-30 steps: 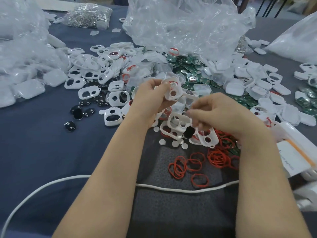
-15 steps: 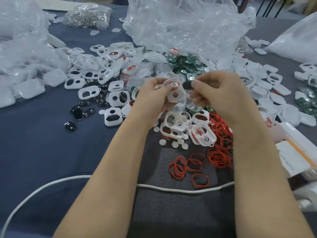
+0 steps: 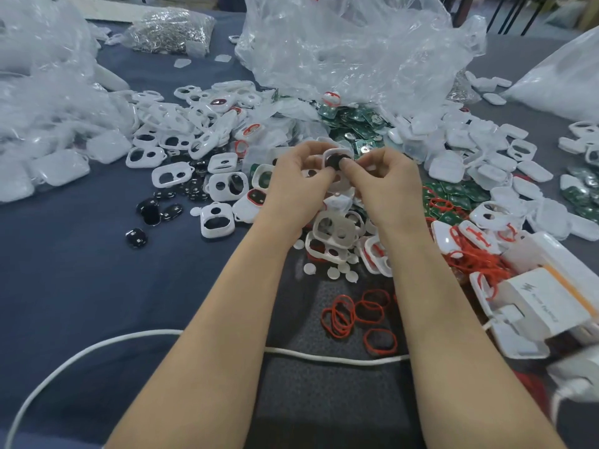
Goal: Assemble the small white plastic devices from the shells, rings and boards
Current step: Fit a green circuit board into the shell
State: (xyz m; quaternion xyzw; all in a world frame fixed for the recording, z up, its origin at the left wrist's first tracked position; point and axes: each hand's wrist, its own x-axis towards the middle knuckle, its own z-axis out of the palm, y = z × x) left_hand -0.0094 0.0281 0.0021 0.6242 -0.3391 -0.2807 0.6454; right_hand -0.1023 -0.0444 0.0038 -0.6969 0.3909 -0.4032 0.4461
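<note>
Since the earlier frames, the right hand (image 3: 387, 183) has risen from the parts pile to meet the left hand (image 3: 296, 181). Both hands pinch one white shell (image 3: 328, 153) at the fingertips, held above the pile. A black insert (image 3: 335, 161) sits in its opening, under the right fingertips. Loose shells crowd directly beneath. Bare tablecloth (image 3: 81, 270) lies open to the left. Red rings (image 3: 340, 314) and a white cable (image 3: 324, 356) lie nearer the body.

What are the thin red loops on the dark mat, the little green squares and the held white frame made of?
Thin red loops: likely matt rubber or silicone; they lie limp, bent unevenly. Small green squares: seemingly glossy circuit board with silvery metal spots. Held white shell frame: probably moulded hard plastic, smooth, faintly shiny.
</note>
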